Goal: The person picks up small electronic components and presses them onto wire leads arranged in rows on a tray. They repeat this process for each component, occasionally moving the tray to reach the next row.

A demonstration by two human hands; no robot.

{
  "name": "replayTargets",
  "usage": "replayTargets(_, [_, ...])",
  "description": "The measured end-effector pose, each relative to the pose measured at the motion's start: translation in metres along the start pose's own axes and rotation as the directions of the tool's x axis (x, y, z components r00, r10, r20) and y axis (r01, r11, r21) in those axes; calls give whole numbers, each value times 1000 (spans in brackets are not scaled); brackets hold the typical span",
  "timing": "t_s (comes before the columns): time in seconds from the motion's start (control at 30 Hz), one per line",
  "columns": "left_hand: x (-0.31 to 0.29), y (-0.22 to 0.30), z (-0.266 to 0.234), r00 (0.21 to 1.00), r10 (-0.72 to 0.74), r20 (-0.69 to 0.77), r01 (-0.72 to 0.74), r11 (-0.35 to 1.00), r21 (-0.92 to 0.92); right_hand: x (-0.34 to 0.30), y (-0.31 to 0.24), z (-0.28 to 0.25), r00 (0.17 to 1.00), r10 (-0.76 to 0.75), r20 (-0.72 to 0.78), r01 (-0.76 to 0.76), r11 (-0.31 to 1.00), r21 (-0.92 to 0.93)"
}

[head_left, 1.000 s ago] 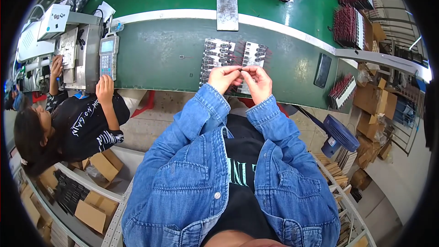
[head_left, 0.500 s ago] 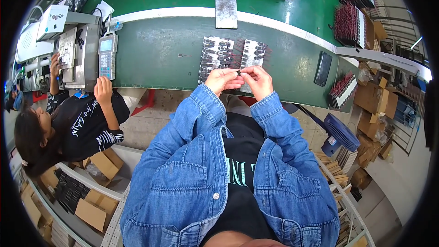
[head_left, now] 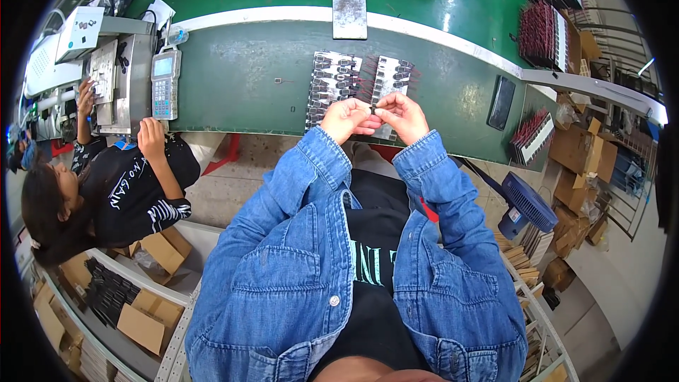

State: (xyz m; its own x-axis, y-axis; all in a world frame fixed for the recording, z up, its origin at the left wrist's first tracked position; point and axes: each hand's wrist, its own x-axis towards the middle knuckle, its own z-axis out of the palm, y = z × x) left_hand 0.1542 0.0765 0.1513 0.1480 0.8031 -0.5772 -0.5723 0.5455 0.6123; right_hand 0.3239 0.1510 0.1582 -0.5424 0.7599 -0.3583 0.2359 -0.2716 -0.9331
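My left hand [head_left: 346,120] and my right hand [head_left: 403,119] meet over the near edge of the green bench, fingertips pinched together. Between them is a small black part [head_left: 373,109], gripped from both sides; its details are too small to tell. Just beyond the hands lie two light-coloured plates side by side. The left plate [head_left: 332,83] carries rows of small black parts. On the right plate [head_left: 384,85] sit similar black parts with thin dark-red wires, and my fingers hide its near end.
A co-worker's hand [head_left: 151,139] rests at the bench edge, near a grey keypad device [head_left: 163,85] and a machine [head_left: 127,85]. A black phone [head_left: 501,102] lies to the right. Wired stacks [head_left: 543,35] stand far right. A bare metal plate [head_left: 349,7] bridges the white rail. A blue fan [head_left: 527,205] stands below.
My right hand has shifted slightly to the right and its fingers have changed position around the small black part. Both hands still hold it.
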Motion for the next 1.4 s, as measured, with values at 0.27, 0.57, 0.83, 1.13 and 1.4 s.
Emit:
replayTargets(0.27, [1,-20,0,977,193,-90,-123,856,502,-6,19,11,995,-74,65,86,973,-212])
replayTargets(0.57, [10,-45,20,815,571,-100,-249,500,829,-15,51,-5,998,38,-58,-33,996,88])
replayTargets(0.83, [2,-32,21,831,554,-43,-255,449,856,-13,48,-37,989,-89,-114,79,993,-82])
replayTargets(1.13, [-21,-9,-18,908,382,-175,-127,647,752,43,50,-58,975,-49,-218,-5,970,-243])
replayTargets(1.4, [-3,-35,4,935,351,-58,-174,593,786,42,61,-60,938,-23,-347,-123,912,-392])
